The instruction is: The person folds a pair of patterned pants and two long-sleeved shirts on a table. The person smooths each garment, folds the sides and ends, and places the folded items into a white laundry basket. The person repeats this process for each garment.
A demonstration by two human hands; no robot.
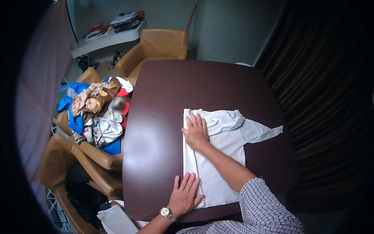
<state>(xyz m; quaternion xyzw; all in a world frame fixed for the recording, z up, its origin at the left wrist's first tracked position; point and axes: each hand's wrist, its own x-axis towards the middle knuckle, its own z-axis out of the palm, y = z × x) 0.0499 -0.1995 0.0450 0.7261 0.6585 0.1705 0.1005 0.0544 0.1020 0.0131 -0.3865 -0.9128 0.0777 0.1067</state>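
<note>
A white long-sleeved shirt (222,156) lies on the dark brown table (163,93), its left side folded inward in a long strip. One sleeve stretches out to the right; the other lies bunched across the upper part. My right hand (196,132) rests flat on the fold near the collar end, fingers spread. Lower down, my left hand (185,197), with a wristwatch (165,212) above it, lies open across the same folded edge near the hem. Neither hand grips the cloth.
Mixed clothes (99,113) are heaped on a tan chair left of the table. Another tan chair (58,167) holds a black furry item (80,191). Folded light cloth (117,218) sits at the lower left. Clothing stacks (126,21) stand on a white side table (109,41) behind.
</note>
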